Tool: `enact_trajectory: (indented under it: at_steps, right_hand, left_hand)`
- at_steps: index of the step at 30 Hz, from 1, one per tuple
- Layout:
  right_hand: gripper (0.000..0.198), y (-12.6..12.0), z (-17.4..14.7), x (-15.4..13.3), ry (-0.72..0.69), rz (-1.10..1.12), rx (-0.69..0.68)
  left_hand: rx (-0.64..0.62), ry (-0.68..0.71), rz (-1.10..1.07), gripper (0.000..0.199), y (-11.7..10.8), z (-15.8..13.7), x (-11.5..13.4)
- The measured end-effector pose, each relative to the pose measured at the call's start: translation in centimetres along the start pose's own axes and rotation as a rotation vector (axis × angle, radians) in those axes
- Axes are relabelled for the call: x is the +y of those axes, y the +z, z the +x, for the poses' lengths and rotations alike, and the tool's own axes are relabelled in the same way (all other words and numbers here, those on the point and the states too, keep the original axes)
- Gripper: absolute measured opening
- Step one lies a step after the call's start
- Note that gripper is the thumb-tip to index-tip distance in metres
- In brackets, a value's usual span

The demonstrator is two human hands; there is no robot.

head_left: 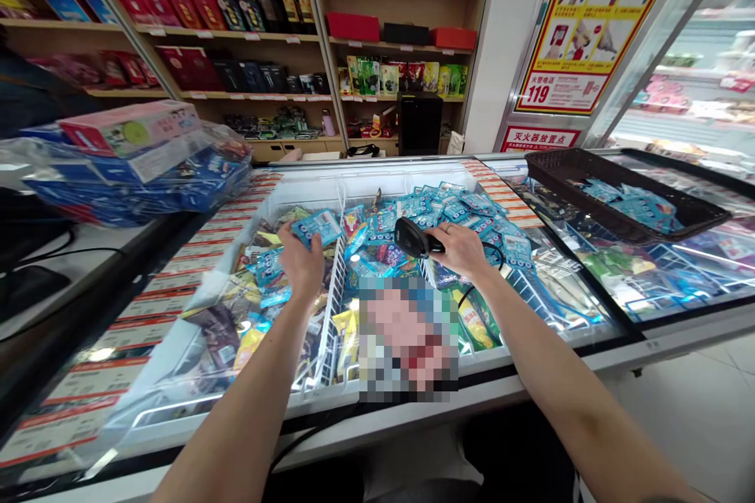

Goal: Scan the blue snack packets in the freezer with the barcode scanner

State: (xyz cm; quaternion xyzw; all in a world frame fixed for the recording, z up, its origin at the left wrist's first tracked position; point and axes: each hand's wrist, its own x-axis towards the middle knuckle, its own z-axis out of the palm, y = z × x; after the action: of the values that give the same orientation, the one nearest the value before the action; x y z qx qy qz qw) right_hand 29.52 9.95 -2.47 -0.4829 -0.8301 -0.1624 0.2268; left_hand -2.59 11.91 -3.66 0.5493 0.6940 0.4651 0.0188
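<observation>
My left hand (303, 258) grips a small blue packet (322, 227) above the left part of the chest freezer. In my right hand (463, 250) is a black handheld barcode scanner (411, 238), its head pointing left toward the packet. A gap separates scanner and packet. Beyond the scanner, a heap of similar blue packets (440, 204) lies on the freezer's glass top. A few more blue packets (270, 266) rest just left of my left hand. A blurred-out patch hides an object in front of me, between my forearms.
Under the glass, white wire dividers (335, 291) separate colourful frozen packs. A dark basket (625, 192) with blue packets stands at the right. Plastic-wrapped boxes (135, 161) are stacked at the left. The scanner's black cable (315, 432) runs along the front edge. Stocked shelves (236, 35) stand behind.
</observation>
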Motion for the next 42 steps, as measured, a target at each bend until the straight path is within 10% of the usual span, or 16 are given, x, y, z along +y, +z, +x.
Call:
enact_trajectory:
  at_steps: [5,12,25,36,42]
  right_hand:
    - [0.034,0.1,0.0,-0.2,0.005,-0.007,0.000]
    - [0.034,0.5,0.2,-0.2,0.005,-0.019,0.006]
    - [0.034,0.8,0.5,-0.1,0.023,-0.005,-0.025]
    - [0.033,1.0,0.5,0.2,0.011,0.003,-0.017]
    - [0.033,1.1,0.4,0.2,0.014,-0.002,-0.016]
  left_hand:
    - [0.168,0.023,0.283,0.069,-1.0,-0.6,0.3]
    - [-0.110,0.145,0.328,0.034,0.9,0.4,-0.6]
    - [-0.164,0.474,0.377,0.044,3.0,2.1,1.4]
    - [-0.529,0.390,0.249,0.068,8.3,2.0,5.0]
    - [-0.468,0.444,0.114,0.071,8.3,2.6,3.7]
